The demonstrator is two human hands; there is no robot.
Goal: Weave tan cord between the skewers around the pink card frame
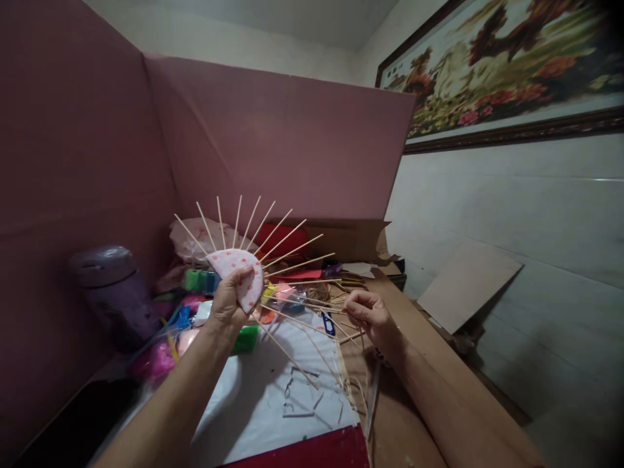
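My left hand (228,300) is closed on a half-round white piece with reddish dots (234,260), thumb on its face and the other fingers hidden behind. Thin wooden sticks (284,246) fan out from its curved edge, several upward and several to the right and downward. To the right, my right hand (373,320) is closed in a pinch at the far end of one stick that reaches from the half-round piece. Below both hands lies a white sheet (244,403) with thin grey strips (298,415) on it.
Behind my left hand lie colourful bags and packets (158,357). A purple flask (114,292) stands at left. Blue-handled scissors (328,324) and loose sticks lie near my right hand on brown cardboard (419,383). Pink panels (287,143) rise behind; a red item (312,452) lies in front.
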